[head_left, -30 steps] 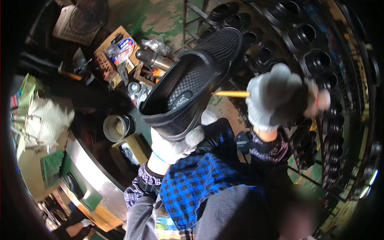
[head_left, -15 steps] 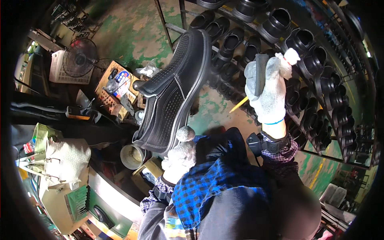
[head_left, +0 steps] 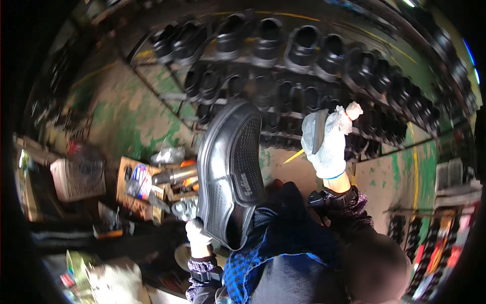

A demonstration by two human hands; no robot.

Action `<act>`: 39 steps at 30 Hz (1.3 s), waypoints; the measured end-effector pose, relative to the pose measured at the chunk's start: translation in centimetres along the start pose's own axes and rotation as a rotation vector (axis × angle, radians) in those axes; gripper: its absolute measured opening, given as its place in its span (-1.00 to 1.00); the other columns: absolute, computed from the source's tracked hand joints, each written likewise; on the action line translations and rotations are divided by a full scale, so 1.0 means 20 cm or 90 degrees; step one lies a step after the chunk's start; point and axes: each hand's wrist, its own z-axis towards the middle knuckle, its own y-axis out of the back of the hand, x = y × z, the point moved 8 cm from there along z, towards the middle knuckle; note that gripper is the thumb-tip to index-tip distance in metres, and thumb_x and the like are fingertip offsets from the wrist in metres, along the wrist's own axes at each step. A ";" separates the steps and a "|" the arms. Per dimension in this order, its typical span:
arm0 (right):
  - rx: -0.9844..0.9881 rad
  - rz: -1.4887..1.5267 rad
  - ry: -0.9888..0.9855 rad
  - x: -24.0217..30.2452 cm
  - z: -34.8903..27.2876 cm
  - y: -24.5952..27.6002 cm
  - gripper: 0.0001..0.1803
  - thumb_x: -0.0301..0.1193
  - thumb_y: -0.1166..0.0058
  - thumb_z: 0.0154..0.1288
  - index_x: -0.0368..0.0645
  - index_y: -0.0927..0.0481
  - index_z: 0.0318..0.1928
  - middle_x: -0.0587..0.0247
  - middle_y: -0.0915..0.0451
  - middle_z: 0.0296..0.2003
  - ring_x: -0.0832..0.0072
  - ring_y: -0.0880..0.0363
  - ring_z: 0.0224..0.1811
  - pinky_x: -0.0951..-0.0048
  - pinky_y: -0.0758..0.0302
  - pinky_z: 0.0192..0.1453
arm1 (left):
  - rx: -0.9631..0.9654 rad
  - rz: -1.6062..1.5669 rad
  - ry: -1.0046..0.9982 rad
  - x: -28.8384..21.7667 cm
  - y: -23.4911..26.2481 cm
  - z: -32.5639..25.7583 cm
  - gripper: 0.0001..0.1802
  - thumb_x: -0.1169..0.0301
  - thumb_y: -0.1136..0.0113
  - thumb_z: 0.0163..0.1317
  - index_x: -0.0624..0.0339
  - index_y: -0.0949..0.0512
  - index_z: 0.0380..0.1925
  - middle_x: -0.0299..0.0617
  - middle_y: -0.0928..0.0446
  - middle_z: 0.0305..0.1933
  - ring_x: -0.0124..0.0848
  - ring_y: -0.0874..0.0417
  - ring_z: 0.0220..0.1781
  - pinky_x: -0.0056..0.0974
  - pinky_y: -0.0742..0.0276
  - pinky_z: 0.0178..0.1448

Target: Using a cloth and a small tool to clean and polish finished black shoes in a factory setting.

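My left hand (head_left: 196, 236), in a white glove, grips the heel of a black slip-on shoe (head_left: 228, 167) that points up and away from me, its perforated upper facing me. My right hand (head_left: 326, 139), also in a white glove, is raised to the right of the shoe and holds a thin yellow-handled tool (head_left: 293, 156) whose tip points down-left toward the shoe. A dark flat piece lies in that palm; I cannot tell what it is. The tool and shoe are apart. Plaid sleeves and a dark apron fill the lower middle.
A metal rack (head_left: 283, 61) with several rows of black shoes spans the top and right. A wooden box (head_left: 134, 187) of tools and tins sits left of the shoe, next to a small fan (head_left: 76, 177). The floor (head_left: 116, 116) is worn green.
The view has tilted upward, so more of the shoe rack shows. The shoe has turned more upright. My right hand has lifted slightly and stays beside the shoe.
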 end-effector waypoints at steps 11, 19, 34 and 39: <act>-0.463 -0.451 0.612 0.99 -0.74 0.31 -0.77 -0.26 0.23 0.42 -0.15 -0.38 -0.19 0.34 -0.44 -0.36 0.59 -0.39 -0.49 0.59 -0.37 -0.46 | 0.514 -0.464 0.040 -0.86 -0.78 0.31 -0.38 0.38 0.04 0.21 0.37 -0.13 0.27 -0.04 -0.52 -0.08 -0.23 -0.58 -0.13 -0.21 -0.52 0.01; -0.526 -0.365 0.688 1.21 -0.98 0.53 -0.58 0.03 0.28 0.38 -0.02 -0.42 -0.29 0.36 -0.46 -0.52 0.52 -0.42 -0.56 0.55 -0.37 -0.50 | 0.855 -0.696 -0.064 -2.21 -1.52 -0.08 -0.09 -0.20 0.04 0.09 0.23 -0.09 0.28 0.33 -0.29 0.13 0.00 -0.53 -0.07 -0.07 -0.58 -0.34; -0.169 -1.615 0.892 2.06 -0.26 -0.97 -0.67 -0.35 -0.01 0.14 -0.15 -0.52 -0.07 0.13 -0.55 -0.24 0.31 -0.54 -0.26 0.41 -0.45 -0.09 | 0.962 -0.849 0.029 -3.01 -1.64 0.19 -0.44 0.19 -0.06 0.27 0.63 -0.32 -0.08 0.30 -0.49 -0.22 -0.10 -0.62 -0.27 -0.24 -0.65 -0.14; -0.158 -1.499 0.697 2.26 -0.03 -0.93 -0.74 -0.25 -0.01 0.19 -0.11 -0.60 -0.20 0.11 -0.58 -0.27 0.29 -0.55 -0.22 0.43 -0.43 -0.08 | 0.836 -0.376 -0.172 -2.77 -1.57 0.02 -0.23 -0.19 0.15 0.25 0.50 -0.45 -0.22 0.11 -0.57 -0.42 -0.22 -0.58 -0.56 -0.30 -0.51 -0.50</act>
